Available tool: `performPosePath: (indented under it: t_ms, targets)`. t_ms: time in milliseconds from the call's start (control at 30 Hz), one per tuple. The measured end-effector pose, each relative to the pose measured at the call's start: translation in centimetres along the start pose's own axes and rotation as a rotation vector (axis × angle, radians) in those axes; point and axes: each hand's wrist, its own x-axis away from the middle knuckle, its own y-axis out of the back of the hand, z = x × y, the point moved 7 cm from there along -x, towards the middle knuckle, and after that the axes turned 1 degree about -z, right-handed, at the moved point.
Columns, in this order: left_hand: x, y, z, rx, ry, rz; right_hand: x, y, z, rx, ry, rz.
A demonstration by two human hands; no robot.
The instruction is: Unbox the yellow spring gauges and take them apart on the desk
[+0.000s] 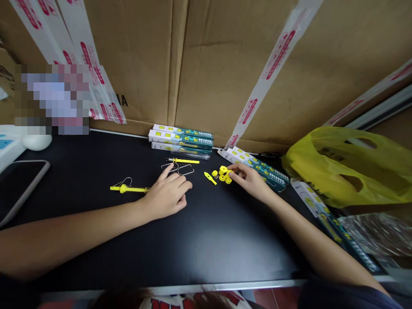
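Note:
My left hand [170, 194] rests on the black table, index finger stretched out to the bent wire hooks [186, 171] and other fingers loosely bent. I see nothing held in it. Just beyond the hooks lies a thin yellow rod [189, 161] with a metal spring end. A yellow spring scale [130, 189] with a wire hook lies left of this hand, its right end hidden by the wrist. My right hand [247, 177] pinches a yellow plastic nut [229, 174] at the edge of a small pile of yellow nuts [222, 170]. A flat yellow pointed piece [210, 178] lies left of the pile.
Printed boxes [182, 139] are stacked against the cardboard wall [212, 77], with more boxes [257, 165] behind my right hand. A yellow plastic bag [309, 171] and another box [331, 223] lie right. A phone [22, 184] is at left.

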Motion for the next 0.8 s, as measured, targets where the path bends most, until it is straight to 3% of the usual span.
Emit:
performPosePath:
  t_ms: [133,233,300,367,467,533,667,800]
  targets:
    - [0.0,0.0,0.0,0.0,0.002,-0.008,0.0,0.3,0.1,0.002,0.003,-0.023]
    - [-0.1,0.2,-0.1,0.023,0.002,-0.036,0.8,1.7,1.7,0.154,0.062,-0.225]
    - [0.0,0.6,-0.5,0.06,-0.025,-0.076,2.0,1.9,4.0,0.229,0.186,-0.349]
    - [0.1,1.0,-1.0,0.124,-0.078,-0.119,3.5,0.4,6.8,0.198,0.376,-0.298]
    - [0.4,1.3,-2.0,0.259,-0.163,-0.144,5.7,-3.7,10.0,0.149,0.618,-0.025]
    - [0.6,1.3,-2.5,0.345,-0.197,-0.135,6.9,-5.5,11.3,0.097,0.729,0.056]
    - [0.8,1.1,-3.2,0.452,-0.22,-0.105,7.5,-6.4,12.0,-0.041,0.783,0.08]
    - [0.8,0.8,-2.9,0.449,-0.174,-0.079,6.5,-5.4,11.2,-0.083,0.683,0.079]
